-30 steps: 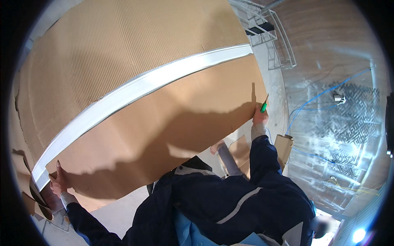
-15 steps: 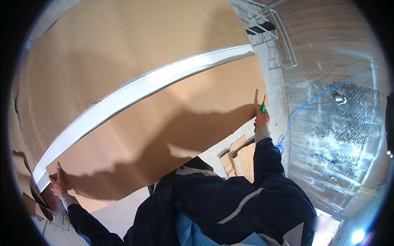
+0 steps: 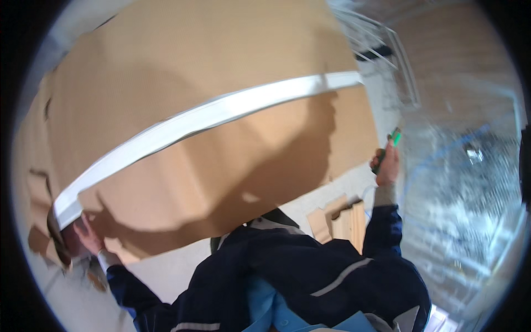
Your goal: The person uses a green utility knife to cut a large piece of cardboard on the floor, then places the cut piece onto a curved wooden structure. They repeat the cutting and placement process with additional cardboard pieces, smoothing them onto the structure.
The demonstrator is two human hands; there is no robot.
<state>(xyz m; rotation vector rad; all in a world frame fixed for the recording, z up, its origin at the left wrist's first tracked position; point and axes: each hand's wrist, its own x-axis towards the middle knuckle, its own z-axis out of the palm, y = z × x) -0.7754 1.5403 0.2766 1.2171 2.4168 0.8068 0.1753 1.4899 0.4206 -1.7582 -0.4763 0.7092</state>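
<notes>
My right hand is closed round a green utility knife, just off the right edge of a brown cardboard sheet. This sheet lies across a long white panel, whose pale strip shows along its far side. At the sheet's left corner is my left hand, fingers stretched and apart beside the edge; whether they touch it I cannot tell. Beyond the white strip spreads another large cardboard sheet.
Bent cardboard pieces lie at the far left. Folded cardboard scraps rest on the floor near my right arm. A white metal frame stands at the back right. Blue cable runs over the floor on the right.
My right hand has left the cardboard's edge and moved right, with the knife in it. My left hand has loosened from the left corner. The view has shifted and blurred.
</notes>
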